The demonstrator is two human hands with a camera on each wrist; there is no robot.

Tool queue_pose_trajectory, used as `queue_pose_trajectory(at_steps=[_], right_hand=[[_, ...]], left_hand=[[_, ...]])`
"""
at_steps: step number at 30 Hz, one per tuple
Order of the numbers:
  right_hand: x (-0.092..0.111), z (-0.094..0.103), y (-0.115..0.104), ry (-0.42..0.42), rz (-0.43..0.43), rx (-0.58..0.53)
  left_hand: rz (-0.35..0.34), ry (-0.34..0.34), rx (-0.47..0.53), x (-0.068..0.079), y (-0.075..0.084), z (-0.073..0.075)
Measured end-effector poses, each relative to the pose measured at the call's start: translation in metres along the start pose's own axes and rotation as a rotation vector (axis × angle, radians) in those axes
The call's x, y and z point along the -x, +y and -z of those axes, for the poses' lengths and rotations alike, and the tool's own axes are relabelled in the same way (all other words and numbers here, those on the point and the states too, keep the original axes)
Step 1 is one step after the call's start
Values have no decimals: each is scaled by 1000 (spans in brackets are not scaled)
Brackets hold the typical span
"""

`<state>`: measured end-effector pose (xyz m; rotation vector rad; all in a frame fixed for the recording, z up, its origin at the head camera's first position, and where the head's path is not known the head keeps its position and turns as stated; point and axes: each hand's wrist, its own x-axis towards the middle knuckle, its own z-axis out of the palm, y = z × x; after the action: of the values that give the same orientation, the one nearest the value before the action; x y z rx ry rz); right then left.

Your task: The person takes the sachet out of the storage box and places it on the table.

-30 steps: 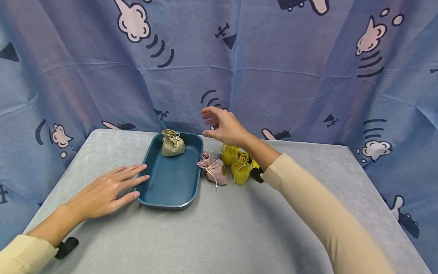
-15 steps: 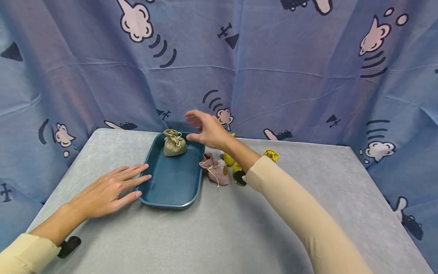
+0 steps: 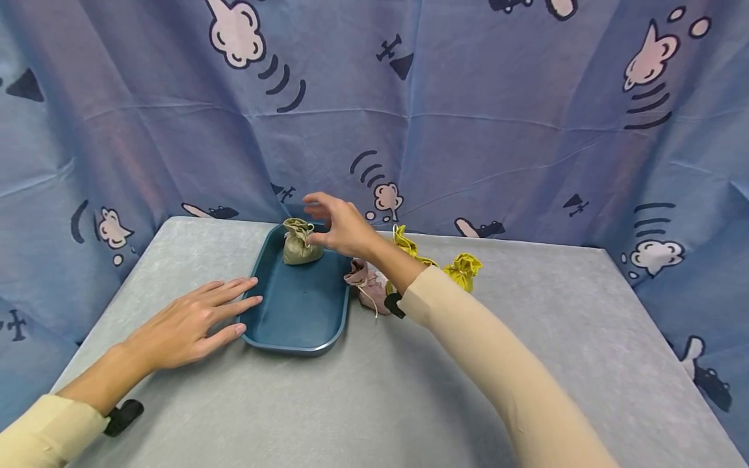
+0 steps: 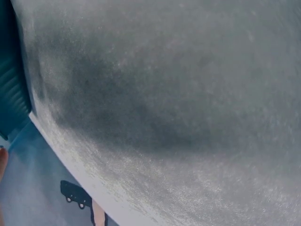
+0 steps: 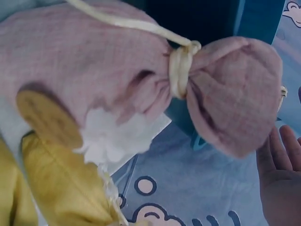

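A blue tray (image 3: 298, 318) lies on the grey table, with a small olive drawstring bag (image 3: 301, 253) standing in its far part. My left hand (image 3: 190, 323) rests its spread, straight fingertips at the tray's left rim. Over the far right of the tray is my right hand (image 3: 344, 229), fingers loosely curved and thumb apart. Its thumb overlaps the olive bag in the head view; whether they touch I cannot tell. Right of the tray lies a pink drawstring bag (image 3: 368, 292), large in the right wrist view with a cream cord and white flower. My right forearm partly hides yellow bags.
A yellow drawstring bag (image 3: 463, 270) lies right of my forearm, and yellow cloth (image 3: 405, 239) shows behind my right wrist. A patterned blue curtain (image 3: 497, 169) hangs behind the table's far edge. Each wrist wears a black device (image 3: 124, 416).
My right hand has moved left, from above the table by the yellow bags to the olive bag in the tray. My left hand stays at the rim. The view shifts slightly.
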<state>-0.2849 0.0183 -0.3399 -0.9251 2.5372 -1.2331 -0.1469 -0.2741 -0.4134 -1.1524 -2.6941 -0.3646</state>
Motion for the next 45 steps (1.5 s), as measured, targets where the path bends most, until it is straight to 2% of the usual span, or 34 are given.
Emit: queue_pose_trajectory(at_steps=[11, 24, 39, 45], right_hand=[[-11, -13, -2, -22, -3, 34], [-18, -24, 0, -1, -50, 97], [-22, -28, -2, 11, -100, 149], [-22, -28, -2, 21, -109, 136]], left_hand=[[-2, 7, 12, -1, -1, 0], [1, 6, 8, 0, 0, -1], [2, 6, 13, -1, 0, 0], [7, 6, 11, -1, 0, 1]])
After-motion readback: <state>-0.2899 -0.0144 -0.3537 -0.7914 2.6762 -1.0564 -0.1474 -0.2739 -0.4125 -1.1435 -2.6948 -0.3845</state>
